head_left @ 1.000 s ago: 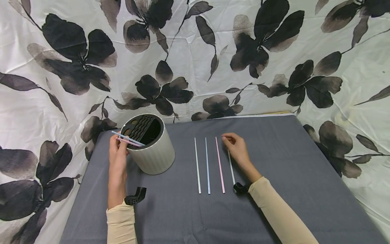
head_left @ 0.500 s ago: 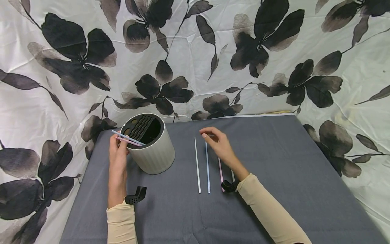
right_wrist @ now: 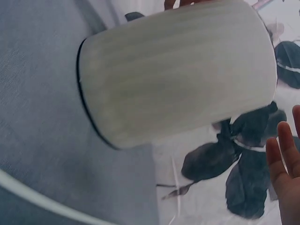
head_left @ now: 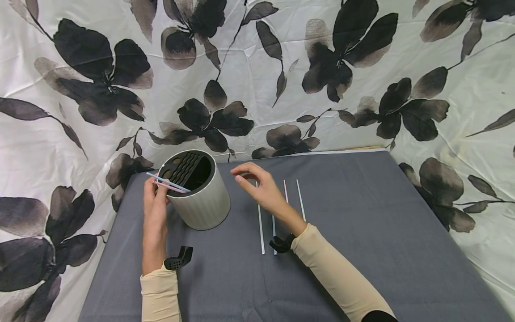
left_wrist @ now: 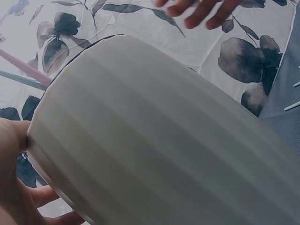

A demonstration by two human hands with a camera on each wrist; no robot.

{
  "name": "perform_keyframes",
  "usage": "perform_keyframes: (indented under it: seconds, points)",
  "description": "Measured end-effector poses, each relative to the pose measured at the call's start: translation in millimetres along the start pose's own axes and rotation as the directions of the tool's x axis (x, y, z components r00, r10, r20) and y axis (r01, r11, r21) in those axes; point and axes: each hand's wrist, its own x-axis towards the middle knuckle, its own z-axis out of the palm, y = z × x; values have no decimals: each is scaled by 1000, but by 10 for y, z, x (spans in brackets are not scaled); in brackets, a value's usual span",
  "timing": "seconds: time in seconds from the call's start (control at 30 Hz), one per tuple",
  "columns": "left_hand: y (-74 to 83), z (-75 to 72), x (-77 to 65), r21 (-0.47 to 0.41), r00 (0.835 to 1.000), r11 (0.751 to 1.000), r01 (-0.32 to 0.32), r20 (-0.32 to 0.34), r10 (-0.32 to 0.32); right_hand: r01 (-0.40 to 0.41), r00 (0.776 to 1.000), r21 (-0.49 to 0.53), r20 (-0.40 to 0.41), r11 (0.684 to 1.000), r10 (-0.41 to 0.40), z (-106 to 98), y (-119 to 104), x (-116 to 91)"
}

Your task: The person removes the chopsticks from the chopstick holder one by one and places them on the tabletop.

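Note:
A round off-white ribbed holder [head_left: 200, 210] with a black slotted insert [head_left: 189, 167] stands on the table's left side. My left hand [head_left: 154, 214] grips its left side near the rim, thumb and fingers against the wall in the left wrist view. A blue straw [head_left: 166, 181] and a pink straw [head_left: 170, 186] lean out of the holder over that hand. My right hand [head_left: 261, 188] holds nothing; its fingers are loosely bent, just right of the holder. Beneath the right hand and forearm lie a white straw [head_left: 260, 232], a blue straw [head_left: 274, 228], a pink straw [head_left: 285, 190] and another whitish straw [head_left: 300, 199].
A grey cloth [head_left: 382, 223] covers the table. Behind it hangs a white curtain [head_left: 277, 120] with dark flowers. Black straps with cameras sit on both wrists.
My right hand has moved left from the rightmost straw, over the row, to beside the holder, carrying nothing. My left hand and the holder have stayed put.

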Motion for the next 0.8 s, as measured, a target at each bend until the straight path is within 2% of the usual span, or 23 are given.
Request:
perform_keyframes:
  seconds: [0.27,0.53,0.8]
  points:
    - [-1,6,-19,10,1000,1000,4,-8,-4,81,996,-49,47,995,-79,150,-172,158]
    - [-1,0,-14,8,1000,1000,14,-7,-14,123,988,-9,99,992,-122,318,-283,342]
    - [5,9,-14,-4,1000,1000,16,-6,-16,184,963,4,197,983,-181,511,-400,508]
